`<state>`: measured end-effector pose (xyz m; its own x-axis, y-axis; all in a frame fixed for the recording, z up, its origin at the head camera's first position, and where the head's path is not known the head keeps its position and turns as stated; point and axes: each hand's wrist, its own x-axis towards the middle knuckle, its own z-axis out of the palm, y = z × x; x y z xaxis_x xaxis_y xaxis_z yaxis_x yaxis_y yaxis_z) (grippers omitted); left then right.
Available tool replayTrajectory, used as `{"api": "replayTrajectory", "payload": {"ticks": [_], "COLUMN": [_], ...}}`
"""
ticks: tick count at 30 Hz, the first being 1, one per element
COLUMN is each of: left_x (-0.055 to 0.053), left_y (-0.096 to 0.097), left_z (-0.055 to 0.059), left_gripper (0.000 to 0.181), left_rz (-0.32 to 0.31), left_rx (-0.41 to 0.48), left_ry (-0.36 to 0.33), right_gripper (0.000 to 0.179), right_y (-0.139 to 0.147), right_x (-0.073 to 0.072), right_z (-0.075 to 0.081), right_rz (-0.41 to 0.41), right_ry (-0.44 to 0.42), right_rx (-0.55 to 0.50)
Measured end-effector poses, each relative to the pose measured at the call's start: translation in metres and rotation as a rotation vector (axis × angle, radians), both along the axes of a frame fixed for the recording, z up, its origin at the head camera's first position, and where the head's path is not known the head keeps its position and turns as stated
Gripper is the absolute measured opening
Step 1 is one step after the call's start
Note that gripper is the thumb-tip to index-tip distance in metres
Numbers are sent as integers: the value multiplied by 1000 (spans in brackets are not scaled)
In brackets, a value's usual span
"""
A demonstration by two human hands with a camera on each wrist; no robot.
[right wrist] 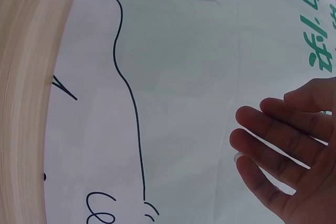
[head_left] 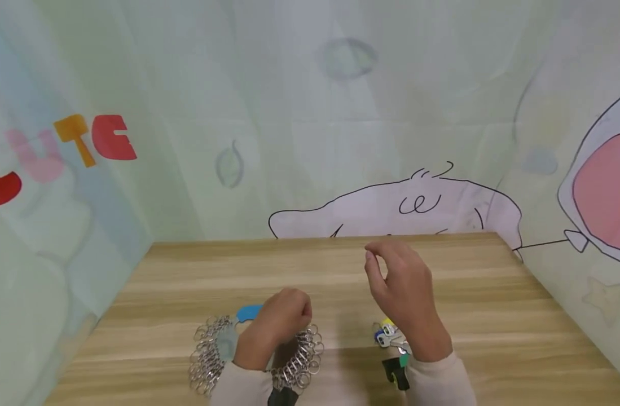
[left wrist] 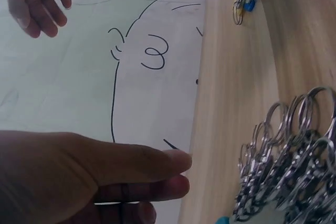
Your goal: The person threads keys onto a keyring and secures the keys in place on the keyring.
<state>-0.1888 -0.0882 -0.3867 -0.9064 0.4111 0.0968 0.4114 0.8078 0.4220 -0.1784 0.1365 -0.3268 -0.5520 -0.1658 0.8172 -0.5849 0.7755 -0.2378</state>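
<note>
My left hand hovers over a ring of metal clasps with split rings, its fingers loosely bent and holding nothing. In the left wrist view the thumb lies along the fingers, with the clasps at the lower right. A blue piece pokes out beside this hand. Raised over the table's right half, my right hand is empty, its fingers relaxed. The right wrist view shows its fingers spread a little. Below it lies a small bunch of keys with yellow and blue parts, partly hidden by the wrist.
The wooden table ends at a fabric backdrop with cartoon drawings, which rises at the back and sides. A black item with a green part shows beside the right sleeve.
</note>
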Motion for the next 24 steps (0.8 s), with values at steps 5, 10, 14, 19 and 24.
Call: {"api": "replayTrajectory", "payload": {"ticks": [5, 10, 14, 19, 24], "left_x": [-2, -3, -4, -5, -6], "left_y": [9, 17, 23, 24, 21], "left_z": [-6, -12, -17, -23, -28], "left_gripper": [30, 37, 44, 42, 39], "left_rz": [-3, 11, 10, 18, 32], "left_rx": [-18, -41, -68, -110, -122], "left_ry": [19, 15, 31, 34, 28], "right_gripper": [11, 11, 10, 11, 11], "right_y": [1, 4, 6, 5, 4], "right_x": [-1, -1, -2, -3, -3], "right_z": [1, 0, 0, 0, -1], "right_rz": [2, -1, 0, 4, 6], "right_ry": [-14, -10, 4, -3, -18], "right_rx": [7, 11, 6, 10, 9]}}
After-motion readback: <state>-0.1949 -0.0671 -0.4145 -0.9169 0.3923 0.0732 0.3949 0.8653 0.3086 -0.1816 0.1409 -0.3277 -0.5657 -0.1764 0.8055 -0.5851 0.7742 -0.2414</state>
